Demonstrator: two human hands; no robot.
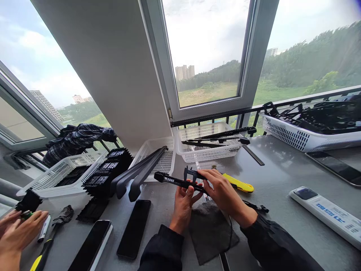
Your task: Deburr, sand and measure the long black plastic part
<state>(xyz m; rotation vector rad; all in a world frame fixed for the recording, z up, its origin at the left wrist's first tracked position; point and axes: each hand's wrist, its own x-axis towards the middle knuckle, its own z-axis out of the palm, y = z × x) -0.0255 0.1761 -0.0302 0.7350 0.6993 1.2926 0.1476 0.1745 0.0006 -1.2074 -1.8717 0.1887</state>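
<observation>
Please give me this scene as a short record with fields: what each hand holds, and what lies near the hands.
left hand: grips a long black plastic strip from below
right hand: fingers on a caliper set against the strip
under the hands: dark grey cloth on the grey table
beside right hand: yellow utility knife
left of the hands: two black phones lying flat
behind: white baskets holding black strips
far left: another person's hands

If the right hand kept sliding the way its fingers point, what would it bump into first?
Probably the caliper jaws just past the right hand fingertips, which point up-left along the black strip. Depth is hard to judge.
</observation>
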